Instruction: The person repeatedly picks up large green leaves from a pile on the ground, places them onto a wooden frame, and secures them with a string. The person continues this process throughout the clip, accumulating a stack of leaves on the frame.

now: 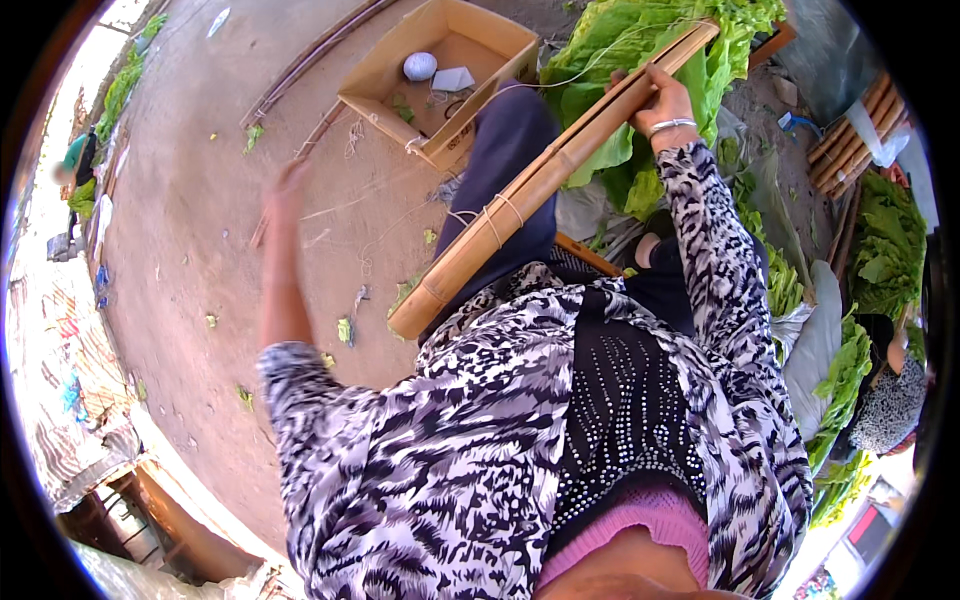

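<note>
My right hand (664, 102), with a silver bangle at the wrist, is closed around split bamboo poles (540, 170). The poles slant across my lap, and string wraps them near the lower end. Large green lettuce-like leaves (610, 50) lie behind and beside that hand. A pale string (570, 80) runs across the leaves toward my knee. Out to the left, over the ground, my left hand (288, 185) is smeared by motion. A thin reddish stick (322, 128) shows on both sides of it; whether the fingers grip it cannot be made out.
An open cardboard box (440, 150) beyond my knee holds a ball of white string (420, 66). Long dark sticks (310, 60) lie on the dirt ground (180, 260). At right are a tied stick bundle (858, 135) and more leafy greens (888, 245). Someone (78, 165) is at far left.
</note>
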{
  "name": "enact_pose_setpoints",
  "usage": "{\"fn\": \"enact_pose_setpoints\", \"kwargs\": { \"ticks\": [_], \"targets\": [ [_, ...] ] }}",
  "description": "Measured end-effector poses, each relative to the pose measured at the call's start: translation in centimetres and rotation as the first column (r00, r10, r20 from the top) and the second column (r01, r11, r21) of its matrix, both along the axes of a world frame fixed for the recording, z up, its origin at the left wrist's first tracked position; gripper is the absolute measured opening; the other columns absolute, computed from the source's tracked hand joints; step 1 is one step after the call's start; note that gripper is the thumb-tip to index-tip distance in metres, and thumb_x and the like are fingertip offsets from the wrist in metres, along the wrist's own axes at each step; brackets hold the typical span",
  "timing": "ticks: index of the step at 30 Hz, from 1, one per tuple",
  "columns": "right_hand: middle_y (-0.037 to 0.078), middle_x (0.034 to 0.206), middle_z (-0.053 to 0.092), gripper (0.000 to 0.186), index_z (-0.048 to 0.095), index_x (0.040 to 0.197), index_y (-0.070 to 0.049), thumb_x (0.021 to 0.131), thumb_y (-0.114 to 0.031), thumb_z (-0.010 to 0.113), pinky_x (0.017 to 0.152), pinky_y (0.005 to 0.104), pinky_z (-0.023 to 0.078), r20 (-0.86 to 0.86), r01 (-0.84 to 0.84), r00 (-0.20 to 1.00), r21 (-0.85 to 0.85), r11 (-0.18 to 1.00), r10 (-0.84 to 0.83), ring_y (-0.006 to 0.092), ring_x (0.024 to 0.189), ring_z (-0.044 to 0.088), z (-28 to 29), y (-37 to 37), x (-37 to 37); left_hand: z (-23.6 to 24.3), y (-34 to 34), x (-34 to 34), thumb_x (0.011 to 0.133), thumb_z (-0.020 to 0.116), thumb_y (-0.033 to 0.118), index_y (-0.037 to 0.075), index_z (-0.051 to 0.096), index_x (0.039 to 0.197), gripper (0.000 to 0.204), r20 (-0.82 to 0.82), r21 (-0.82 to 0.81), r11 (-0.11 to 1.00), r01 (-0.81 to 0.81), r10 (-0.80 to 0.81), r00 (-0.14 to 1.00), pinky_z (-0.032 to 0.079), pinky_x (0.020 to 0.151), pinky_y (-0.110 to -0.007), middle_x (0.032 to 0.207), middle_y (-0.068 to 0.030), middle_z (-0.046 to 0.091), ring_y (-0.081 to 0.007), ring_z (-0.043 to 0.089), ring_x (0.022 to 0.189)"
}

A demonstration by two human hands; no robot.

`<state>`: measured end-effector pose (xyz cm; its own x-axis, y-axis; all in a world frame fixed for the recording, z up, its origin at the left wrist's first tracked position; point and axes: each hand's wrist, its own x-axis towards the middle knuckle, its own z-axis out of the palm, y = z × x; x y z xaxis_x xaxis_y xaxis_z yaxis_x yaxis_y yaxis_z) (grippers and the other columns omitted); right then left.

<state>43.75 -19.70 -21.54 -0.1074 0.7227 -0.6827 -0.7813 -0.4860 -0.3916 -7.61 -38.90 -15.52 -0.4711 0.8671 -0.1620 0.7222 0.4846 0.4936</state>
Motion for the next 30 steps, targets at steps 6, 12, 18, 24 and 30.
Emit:
{"fn": "enact_pose_setpoints", "kwargs": {
  "ticks": [6, 12, 18, 24, 30],
  "targets": [
    [0.025, 0.099, 0.054, 0.027, 0.042, 0.107, 0.002, 0.089, -0.017, 0.050, 0.088, 0.0566, 0.043, -0.003, -0.037, 0.999, -0.062, 0.997, 0.037, 0.0399, 0.091, 0.057, 0.9, -2.2, -2.1, 3.8, -0.7, 23.4, 0.092, 0.045, 0.037, -0.002, 0.064, 0.093, 0.044, 0.809, 0.252, 0.910, 0.329, -0.384, 0.444, 0.045, 0.080, -0.029, 0.089, -0.0092, 0.064, -0.0179, 0.058, 0.086],
    [0.023, 0.096, 0.055, 0.024, 0.041, 0.104, -0.002, 0.087, -0.014, 0.052, 0.083, 0.0594, 0.043, -0.052, -0.009, 0.999, -0.035, 0.999, 0.008, 0.0400, 0.086, 0.057, 1.6, -0.8, -1.3, 2.5, -4.0, 18.1, 0.091, 0.046, 0.038, -0.001, 0.063, 0.083, 0.044, 0.695, -0.338, 0.744, 0.577, -0.215, 0.686, 0.042, 0.058, -0.029, 0.063, -0.0029, 0.055, -0.0110, 0.048, 0.060],
    [0.023, 0.097, 0.055, 0.031, 0.042, 0.109, -0.001, 0.085, -0.013, 0.056, 0.086, 0.0580, 0.042, 0.026, 0.102, 0.995, -0.155, 0.983, -0.099, 0.0398, 0.088, 0.057, -0.8, 0.1, 0.4, -0.7, -10.8, 13.5, 0.089, 0.052, 0.035, 0.003, 0.067, 0.083, 0.036, 0.736, -0.580, 0.586, 0.566, 0.080, 0.672, 0.042, 0.050, -0.030, 0.060, 0.0009, 0.054, -0.0094, 0.047, 0.056],
    [0.024, 0.102, 0.053, 0.030, 0.038, 0.110, 0.000, 0.088, -0.013, 0.052, 0.083, 0.0581, 0.043, 0.021, 0.056, 0.998, -0.197, 0.979, -0.053, 0.0416, 0.087, 0.056, -2.3, -1.1, 1.0, -5.1, -25.7, -0.6, 0.081, 0.059, 0.038, 0.001, 0.063, 0.088, 0.038, 0.205, -0.977, 0.087, 0.196, 0.122, 0.971, 0.048, 0.059, -0.038, 0.075, -0.0045, 0.060, -0.0177, 0.059, 0.069],
    [0.022, 0.100, 0.054, 0.032, 0.039, 0.112, -0.001, 0.087, -0.012, 0.054, 0.079, 0.0603, 0.044, -0.026, 0.104, 0.994, -0.184, 0.977, -0.111, 0.0413, 0.087, 0.057, -3.7, 0.6, 1.6, 9.3, -38.6, -9.1, 0.080, 0.055, 0.041, 0.007, 0.049, 0.119, 0.052, -0.128, -0.284, 0.290, -0.914, 0.933, 0.336, 0.048, 0.073, -0.041, 0.112, -0.0184, 0.056, -0.0297, 0.058, 0.095]
  ]
}}
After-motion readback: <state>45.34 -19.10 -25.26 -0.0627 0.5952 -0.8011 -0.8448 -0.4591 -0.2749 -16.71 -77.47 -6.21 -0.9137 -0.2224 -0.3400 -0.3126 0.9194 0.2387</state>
